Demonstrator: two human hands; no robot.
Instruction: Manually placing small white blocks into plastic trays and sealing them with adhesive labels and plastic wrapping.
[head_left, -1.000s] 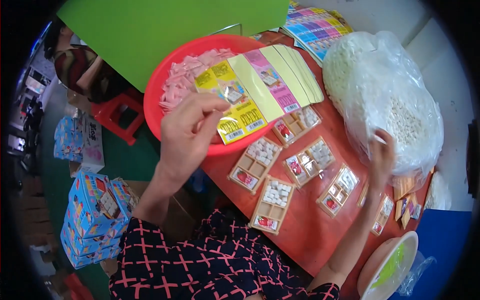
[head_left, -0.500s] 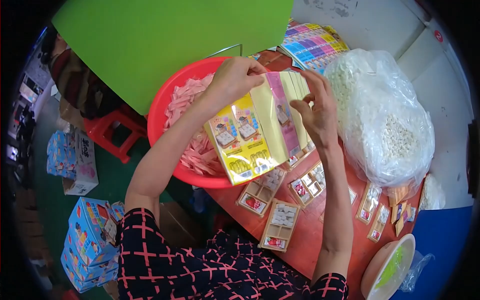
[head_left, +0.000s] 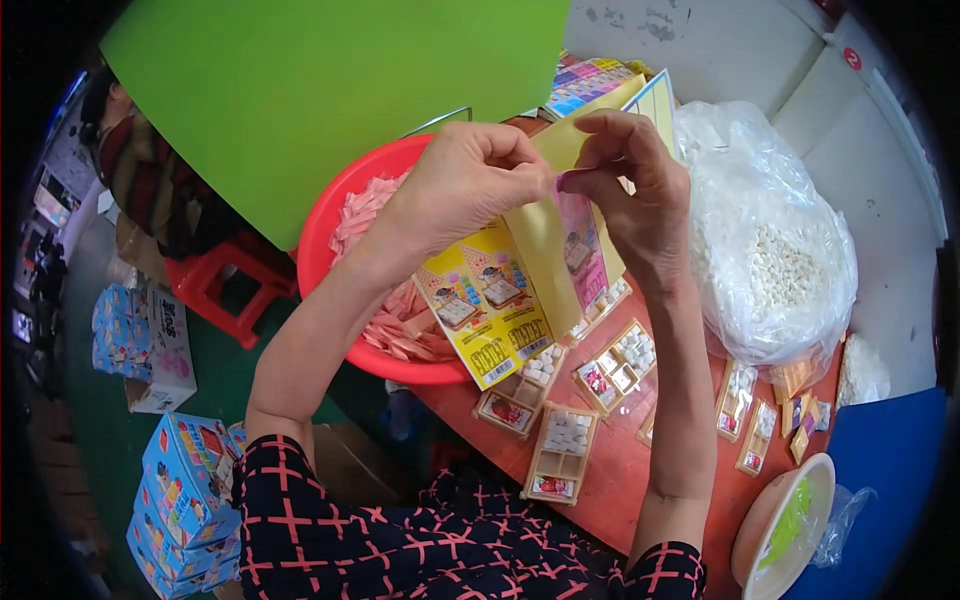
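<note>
Printed paper sheets [head_left: 495, 285] hang folded from my hands above a red basin and the table. Yellow panels with small coloured pictures face me on the left, plain pale-yellow backs show in the middle, and a pink-purple printed strip [head_left: 580, 245] is on the right. My left hand [head_left: 475, 180] is closed in a pinch on the sheets' upper edge. Close beside it, my right hand [head_left: 635, 190] pinches the top of the pink-purple strip between thumb and finger. Below lie small wooden trays [head_left: 563, 450] with white pieces and little red-printed packets.
The red basin [head_left: 318, 250] holds many pink paper strips [head_left: 400, 320]. A clear bag of white pieces [head_left: 770, 240] stands at the right, near a bowl [head_left: 740, 550] with something green. Blue boxes [head_left: 180, 490] and a red stool [head_left: 225, 285] are at left; a green panel [head_left: 330, 90] rises behind.
My hands have come closer together at the sheets' upper edge. My right hand now pinches the pink-purple strip, and a sheet behind it has swung up and away to the right.
</note>
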